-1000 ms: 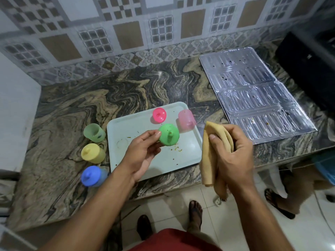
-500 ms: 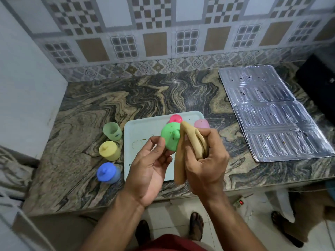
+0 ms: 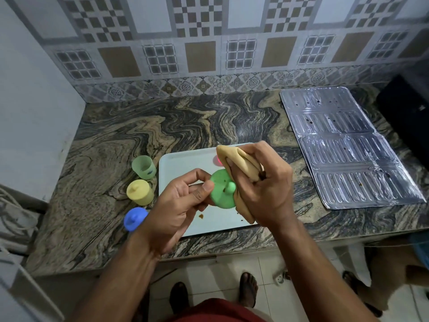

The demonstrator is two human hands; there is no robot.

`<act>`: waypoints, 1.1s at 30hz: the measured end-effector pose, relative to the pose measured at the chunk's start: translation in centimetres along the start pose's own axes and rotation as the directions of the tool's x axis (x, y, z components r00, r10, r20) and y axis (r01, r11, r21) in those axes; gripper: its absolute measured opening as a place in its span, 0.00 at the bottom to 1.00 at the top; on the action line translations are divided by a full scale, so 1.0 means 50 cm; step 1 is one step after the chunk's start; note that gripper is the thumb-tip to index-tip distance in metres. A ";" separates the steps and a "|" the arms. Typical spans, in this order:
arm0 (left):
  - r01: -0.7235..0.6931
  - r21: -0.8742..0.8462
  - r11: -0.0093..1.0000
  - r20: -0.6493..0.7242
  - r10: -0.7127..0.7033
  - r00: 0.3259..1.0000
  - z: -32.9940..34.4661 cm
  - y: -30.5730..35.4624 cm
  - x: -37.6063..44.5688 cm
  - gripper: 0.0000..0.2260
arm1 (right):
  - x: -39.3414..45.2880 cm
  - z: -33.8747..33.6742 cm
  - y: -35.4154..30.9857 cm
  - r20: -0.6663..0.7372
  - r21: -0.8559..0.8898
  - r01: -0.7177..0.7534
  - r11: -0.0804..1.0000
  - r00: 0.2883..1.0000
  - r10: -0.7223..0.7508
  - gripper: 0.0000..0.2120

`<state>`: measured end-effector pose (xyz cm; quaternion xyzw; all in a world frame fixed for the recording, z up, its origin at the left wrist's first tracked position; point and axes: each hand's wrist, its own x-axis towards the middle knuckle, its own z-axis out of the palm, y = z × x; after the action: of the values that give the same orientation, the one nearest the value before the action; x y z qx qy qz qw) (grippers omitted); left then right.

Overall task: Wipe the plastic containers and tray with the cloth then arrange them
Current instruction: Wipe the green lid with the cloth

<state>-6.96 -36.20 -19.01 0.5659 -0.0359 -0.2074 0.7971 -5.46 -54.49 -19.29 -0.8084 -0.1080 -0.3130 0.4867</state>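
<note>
- A green lid (image 3: pixel 222 189) with a small knob is pinched at its rim by the curled fingers of the left hand (image 3: pixel 180 205), held above the front part of the tray (image 3: pixel 183 163), near the worktop's front edge.
- The tan cloth (image 3: pixel 241 163) is bunched in the clenched right hand (image 3: pixel 267 184) and pressed against the lid's right side.
- The lid is judged light, stiff and smooth, likely slippery; the rim is the sensible place to hold, leaving the top and knob free for wiping. The cloth is soft and is expected to fold round the knob.
- Crumbs are seen on the tray, which is not yet wiped.
- A blue container (image 3: pixel 135 218), a yellow container (image 3: pixel 140 192) and a green cup (image 3: pixel 144 167) are lined up just left of the tray.
- A pink lid (image 3: pixel 217 160) is partly hidden behind the cloth.
- A foil sheet (image 3: pixel 348 147) is spread toward the right end of the marbled worktop (image 3: pixel 116 147).
- Patterned tiles (image 3: pixel 209 43) are set behind the far edge.
</note>
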 end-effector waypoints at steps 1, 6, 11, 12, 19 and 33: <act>0.008 0.006 1.000 0.007 -0.009 1.000 -0.004 0.001 0.001 0.05 | 0.006 0.003 -0.001 0.003 -0.012 -0.001 1.000 1.000 0.001 0.16; 0.081 0.031 0.996 0.040 -0.082 0.996 -0.021 -0.004 0.003 0.04 | 0.044 0.010 0.020 -0.053 -0.110 -0.080 0.991 0.996 0.075 0.10; 0.175 -0.266 0.948 -0.003 -0.182 0.983 -0.041 -0.012 0.007 0.19 | 0.080 -0.034 0.048 0.018 0.205 -0.307 0.929 0.951 0.310 0.04; 0.166 -0.309 0.937 -0.037 -0.186 0.982 -0.043 -0.010 0.008 0.21 | 0.079 -0.043 0.049 0.044 0.236 -0.306 0.922 0.952 0.304 0.05; 0.158 -0.337 0.928 -0.053 -0.186 0.981 -0.040 0.020 0.017 0.16 | 0.038 -0.037 0.017 0.264 0.273 -0.309 0.911 0.935 0.238 0.06; -0.157 0.081 0.984 -0.283 0.174 0.943 0.065 -0.001 0.023 0.24 | -0.023 0.032 -0.010 0.004 0.439 -0.409 0.800 0.892 0.453 0.06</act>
<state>-6.88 -39.52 -18.12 0.6076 0.0275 -0.0539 0.7919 -5.96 -52.70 -20.15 -0.6678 0.0373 -0.2029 0.7152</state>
